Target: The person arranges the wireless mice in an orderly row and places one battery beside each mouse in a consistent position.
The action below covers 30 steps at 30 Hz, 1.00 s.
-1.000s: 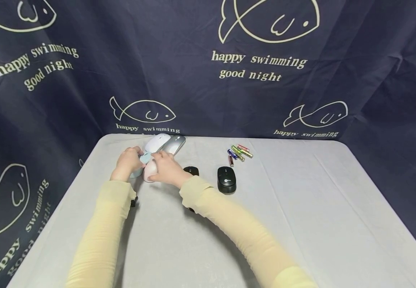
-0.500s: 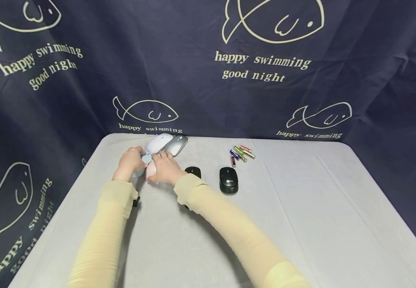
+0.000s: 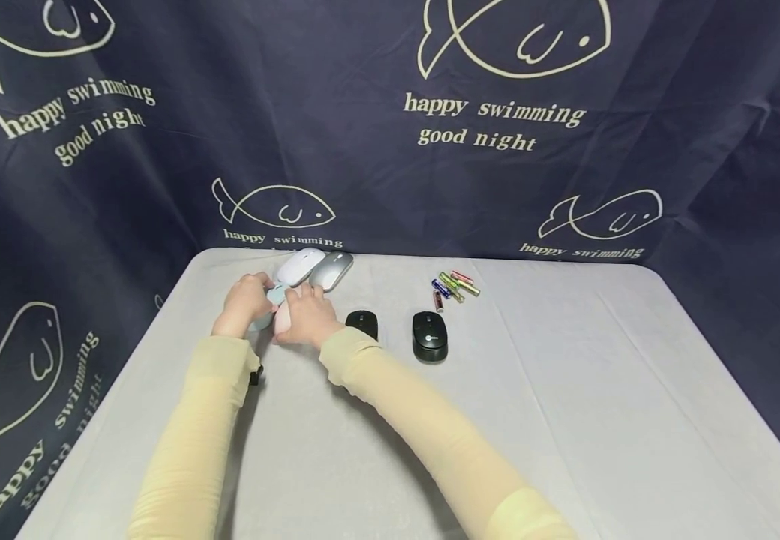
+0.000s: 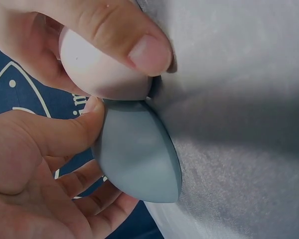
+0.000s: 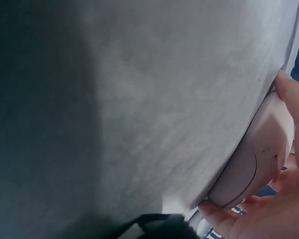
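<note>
A light blue computer mouse [image 4: 137,149] and a pale pink computer mouse [image 4: 102,69] lie side by side, touching, at the far left of the table. My left hand [image 3: 244,304] holds the blue one, thumb on one side and fingers curled about the other. My right hand [image 3: 310,315] grips the pink one, thumb along its near side; the right wrist view shows fingers at both ends of the pink mouse [image 5: 261,144]. Just behind them, a white mouse [image 3: 301,266] and a grey mouse [image 3: 332,271] lie next to each other. Much of both held mice is hidden by the hands in the head view.
Two black mice stand mid-table: one [image 3: 361,322] beside my right sleeve, partly covered by it, the other [image 3: 429,336] farther right. Several coloured batteries [image 3: 454,286] lie in a loose cluster behind them. A dark blue fish-print curtain [image 3: 390,165] surrounds the pale-covered table [image 3: 599,390].
My right hand has shifted slightly, its wrist and sleeve drawing nearer and leftward, uncovering more of the nearer black mouse. Both hands keep their holds. The head view has shifted a little.
</note>
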Each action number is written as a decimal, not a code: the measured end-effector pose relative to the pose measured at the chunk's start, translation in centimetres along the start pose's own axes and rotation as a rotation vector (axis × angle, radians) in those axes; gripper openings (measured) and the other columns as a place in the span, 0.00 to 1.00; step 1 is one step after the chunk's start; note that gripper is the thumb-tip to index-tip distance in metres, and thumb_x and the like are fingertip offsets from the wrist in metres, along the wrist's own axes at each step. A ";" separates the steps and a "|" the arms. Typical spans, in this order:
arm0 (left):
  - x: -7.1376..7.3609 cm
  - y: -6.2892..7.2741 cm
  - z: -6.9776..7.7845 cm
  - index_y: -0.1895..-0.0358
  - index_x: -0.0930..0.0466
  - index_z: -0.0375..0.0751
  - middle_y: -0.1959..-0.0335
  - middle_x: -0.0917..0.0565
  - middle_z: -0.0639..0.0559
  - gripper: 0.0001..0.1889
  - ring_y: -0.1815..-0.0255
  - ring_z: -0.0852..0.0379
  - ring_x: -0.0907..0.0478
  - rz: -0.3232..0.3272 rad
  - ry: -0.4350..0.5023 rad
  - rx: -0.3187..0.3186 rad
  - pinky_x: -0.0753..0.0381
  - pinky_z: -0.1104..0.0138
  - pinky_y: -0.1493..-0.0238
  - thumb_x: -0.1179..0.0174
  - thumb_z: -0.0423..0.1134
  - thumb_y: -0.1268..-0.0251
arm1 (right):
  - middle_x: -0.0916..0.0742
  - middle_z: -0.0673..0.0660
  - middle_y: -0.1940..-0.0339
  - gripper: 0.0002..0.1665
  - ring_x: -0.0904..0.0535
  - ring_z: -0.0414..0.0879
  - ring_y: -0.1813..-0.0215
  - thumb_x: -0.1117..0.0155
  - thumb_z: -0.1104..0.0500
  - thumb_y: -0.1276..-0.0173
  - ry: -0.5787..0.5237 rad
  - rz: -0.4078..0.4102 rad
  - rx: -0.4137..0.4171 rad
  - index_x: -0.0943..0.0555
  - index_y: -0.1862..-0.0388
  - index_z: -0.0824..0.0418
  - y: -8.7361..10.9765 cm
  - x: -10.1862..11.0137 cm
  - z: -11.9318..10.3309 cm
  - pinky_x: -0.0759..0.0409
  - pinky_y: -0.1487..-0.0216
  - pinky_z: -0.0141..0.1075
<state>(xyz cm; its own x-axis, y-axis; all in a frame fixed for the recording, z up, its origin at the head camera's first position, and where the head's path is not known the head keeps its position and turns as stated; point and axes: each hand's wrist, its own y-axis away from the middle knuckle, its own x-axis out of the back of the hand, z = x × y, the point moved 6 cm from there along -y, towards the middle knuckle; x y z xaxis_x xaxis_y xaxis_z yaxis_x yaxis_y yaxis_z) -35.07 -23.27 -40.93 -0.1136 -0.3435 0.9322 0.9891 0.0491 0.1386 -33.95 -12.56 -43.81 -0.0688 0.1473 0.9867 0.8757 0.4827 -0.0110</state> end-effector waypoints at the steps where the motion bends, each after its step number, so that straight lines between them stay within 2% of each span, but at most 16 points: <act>1: 0.1 0.0 0.0 0.44 0.28 0.32 0.44 0.28 0.28 0.26 0.44 0.33 0.29 0.003 0.003 -0.002 0.29 0.47 0.43 0.34 0.35 0.49 | 0.32 0.62 0.34 0.59 0.34 0.53 0.38 0.32 0.28 0.56 0.000 0.004 0.000 0.39 0.29 0.54 -0.1 0.0 0.0 0.25 0.45 0.40; 7: 0.2 0.2 0.3 0.45 0.28 0.32 0.44 0.28 0.28 0.26 0.44 0.33 0.29 0.013 0.008 -0.004 0.29 0.47 0.43 0.34 0.35 0.49 | 0.32 0.63 0.33 0.60 0.35 0.54 0.37 0.32 0.28 0.55 -0.010 0.010 -0.001 0.40 0.28 0.55 -0.1 0.1 0.1 0.26 0.43 0.41; 16: 0.2 -0.1 0.3 0.44 0.28 0.32 0.44 0.27 0.29 0.26 0.46 0.34 0.28 0.005 0.014 0.004 0.28 0.48 0.44 0.34 0.35 0.48 | 0.29 0.61 0.38 0.56 0.34 0.53 0.40 0.32 0.30 0.54 -0.006 0.000 0.014 0.37 0.31 0.56 0.7 1.0 0.2 0.26 0.46 0.41; 21: 0.2 -0.1 0.2 0.44 0.28 0.32 0.44 0.27 0.29 0.26 0.47 0.35 0.27 0.001 0.015 0.003 0.28 0.49 0.45 0.35 0.34 0.48 | 0.27 0.59 0.42 0.51 0.33 0.52 0.44 0.31 0.32 0.54 -0.011 -0.012 0.051 0.34 0.35 0.55 0.9 1.2 0.4 0.25 0.50 0.40; 30: 0.2 0.3 0.0 0.43 0.29 0.33 0.45 0.28 0.29 0.27 0.49 0.36 0.27 0.000 0.021 0.015 0.27 0.49 0.47 0.35 0.34 0.49 | 0.26 0.57 0.45 0.48 0.34 0.50 0.46 0.29 0.32 0.56 -0.033 -0.062 0.117 0.32 0.39 0.51 1.4 0.9 0.9 0.26 0.51 0.39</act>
<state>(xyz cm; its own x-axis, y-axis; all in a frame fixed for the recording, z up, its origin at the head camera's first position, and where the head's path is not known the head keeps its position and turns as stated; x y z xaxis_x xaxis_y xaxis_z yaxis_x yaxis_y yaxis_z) -34.79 -23.32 -40.70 -0.1115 -0.3631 0.9251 0.9876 0.0633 0.1439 -33.20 -10.99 -43.10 -0.1383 0.1417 0.9802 0.8076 0.5890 0.0288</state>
